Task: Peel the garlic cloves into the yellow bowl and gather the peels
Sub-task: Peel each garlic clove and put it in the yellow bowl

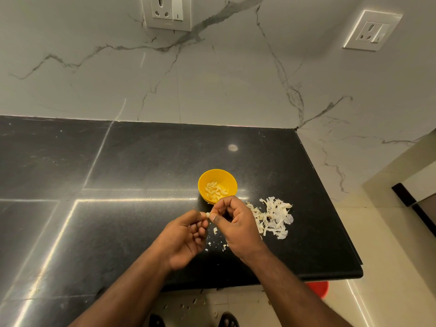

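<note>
My left hand and right hand both pinch one garlic clove — mostly hidden by fingers — just before the yellow bowl on the counter; peels lie right.

1. A home kitchen: a polished black stone bench lies under the hands.
2. Beyond them rises a veined marble wall with two switched sockets.
3. Below them, tiled floor.
</note>
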The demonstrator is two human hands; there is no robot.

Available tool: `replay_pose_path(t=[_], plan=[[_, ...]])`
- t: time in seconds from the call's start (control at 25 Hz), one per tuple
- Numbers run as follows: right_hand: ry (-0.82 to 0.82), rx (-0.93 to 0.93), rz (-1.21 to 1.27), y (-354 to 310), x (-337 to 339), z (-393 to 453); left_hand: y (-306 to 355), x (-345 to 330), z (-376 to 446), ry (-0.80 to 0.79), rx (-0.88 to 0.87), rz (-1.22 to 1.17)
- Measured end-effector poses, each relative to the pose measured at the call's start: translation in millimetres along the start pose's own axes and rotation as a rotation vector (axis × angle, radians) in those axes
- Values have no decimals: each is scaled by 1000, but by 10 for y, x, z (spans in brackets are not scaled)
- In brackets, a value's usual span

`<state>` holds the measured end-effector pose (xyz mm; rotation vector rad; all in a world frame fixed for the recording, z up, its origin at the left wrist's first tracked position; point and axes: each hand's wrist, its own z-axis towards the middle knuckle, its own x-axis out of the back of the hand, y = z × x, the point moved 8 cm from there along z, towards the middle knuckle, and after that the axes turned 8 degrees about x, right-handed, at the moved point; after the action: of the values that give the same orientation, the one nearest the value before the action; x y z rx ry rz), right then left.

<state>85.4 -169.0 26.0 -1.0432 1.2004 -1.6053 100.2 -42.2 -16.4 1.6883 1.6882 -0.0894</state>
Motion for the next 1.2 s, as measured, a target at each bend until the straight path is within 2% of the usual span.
replay_pose_path(t=[0.16, 0.36, 0.52, 0.64, 0.76, 0.96, 1.2], plan=[[-5, 43, -56, -16, 14, -13, -85, -80, 6, -64, 99, -123], [22, -61, 153, 6, 22, -10, -96, -133, -9, -101, 116, -126], [42, -69, 26, 15, 51, -12, -79, -33, 9, 4, 28, -5], [12, -43, -114, -8, 55, -39, 15, 16, -3, 101, -122, 105], [6, -21, -209, -32, 59, -50, 106, -17, -63, 129, -258, 147], [26, -116, -77, 9, 58, -47, 164, 6, -105, 169, -361, 229], [66, -167, 79, 46, 69, -60, 133, -12, -73, 151, -353, 246]])
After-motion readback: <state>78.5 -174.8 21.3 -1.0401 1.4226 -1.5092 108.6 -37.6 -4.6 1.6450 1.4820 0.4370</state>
